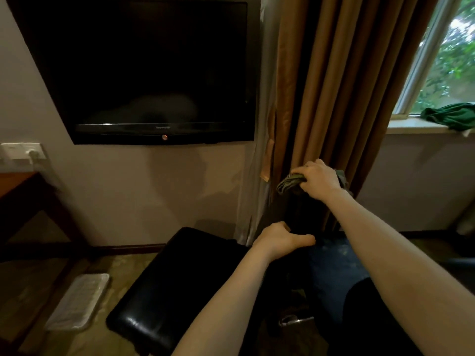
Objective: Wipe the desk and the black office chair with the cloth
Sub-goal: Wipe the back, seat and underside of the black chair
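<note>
The right hand (pixel 321 179) is closed around a bunched grey-green cloth (pixel 290 182). Its fingers are curled over the wad and press it onto the top edge of the backrest (pixel 305 214) of the black office chair (pixel 180 291). Part of the cloth sticks out to the left of the knuckles, and a smaller bit shows past the wrist on the right.

The left hand (pixel 281 240) sits lower, where the backrest meets the seat. Its fingers are curled round the dark edge of the backrest and its thumb points out to the right. The backrest is in deep shadow, so the exact hold is hard to make out. Both forearms are bare and reach forward from the bottom of the view.

The glossy black seat of the chair angles down toward the lower left. The backrest stands just in front of a brown curtain (pixel 334 86).

The wooden counter (pixel 23 183) is well apart from both hands at the far left edge, with only a corner in view under a wall socket (pixel 20 150). A dark television (pixel 154 73) hangs on the wall above. A white tray (pixel 79 301) lies on the floor beside the seat. A green garment (pixel 452 116) is heaped on the window sill (pixel 411 125) at the right.
</note>
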A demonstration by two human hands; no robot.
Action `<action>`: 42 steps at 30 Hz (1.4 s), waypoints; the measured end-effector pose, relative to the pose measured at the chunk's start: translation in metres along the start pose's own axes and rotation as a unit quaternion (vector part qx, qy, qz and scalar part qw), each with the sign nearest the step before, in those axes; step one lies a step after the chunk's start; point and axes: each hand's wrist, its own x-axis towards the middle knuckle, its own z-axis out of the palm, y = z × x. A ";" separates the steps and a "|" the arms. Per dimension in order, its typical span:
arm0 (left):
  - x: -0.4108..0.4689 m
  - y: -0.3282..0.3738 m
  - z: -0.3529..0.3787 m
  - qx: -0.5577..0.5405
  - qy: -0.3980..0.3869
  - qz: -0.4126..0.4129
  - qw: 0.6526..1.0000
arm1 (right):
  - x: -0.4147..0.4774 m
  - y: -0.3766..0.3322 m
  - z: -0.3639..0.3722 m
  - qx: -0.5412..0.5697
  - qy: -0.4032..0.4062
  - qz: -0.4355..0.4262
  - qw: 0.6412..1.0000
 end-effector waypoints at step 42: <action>-0.209 -0.160 -0.025 0.068 0.374 0.070 0.922 | -0.253 -0.203 0.073 0.377 0.421 -0.186 0.804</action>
